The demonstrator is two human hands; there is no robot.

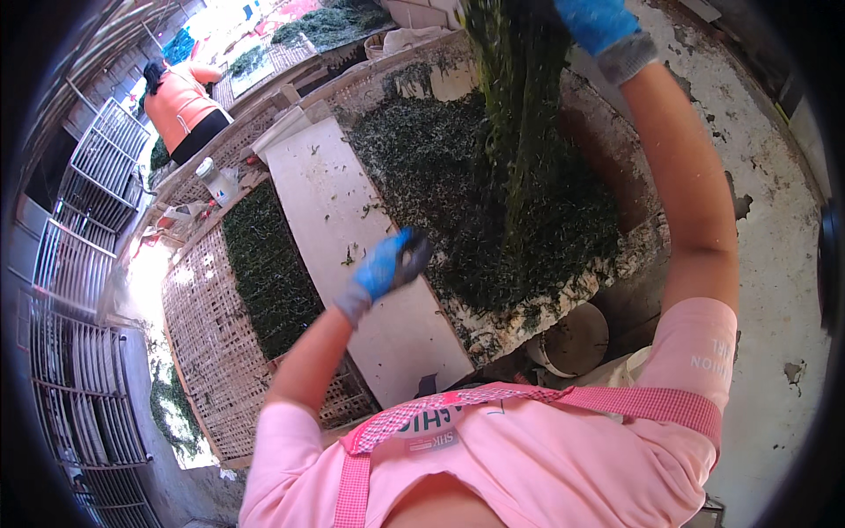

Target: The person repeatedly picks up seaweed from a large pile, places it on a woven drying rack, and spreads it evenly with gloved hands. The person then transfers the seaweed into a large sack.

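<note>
My left hand, in a blue and dark grey work glove, is over a pale board. Its fingers look curled but are blurred, and nothing clearly shows in them. At the top edge is my right hand, gloved alike, with its fingers partly cut off by the frame. Beside and below it, a tall streaky curtain of green leafy matter hangs or falls. This meets a dark heap of shredded green leaves on a worn, pale-edged surface. I cannot tell whether my right hand grips the strands.
Left of the board, a woven tray bears a rectangular green layer. A white-lidded jar stands behind it. A bucket is below the heap's near edge. Another person in orange bends over trays at far left. Metal bars line the left.
</note>
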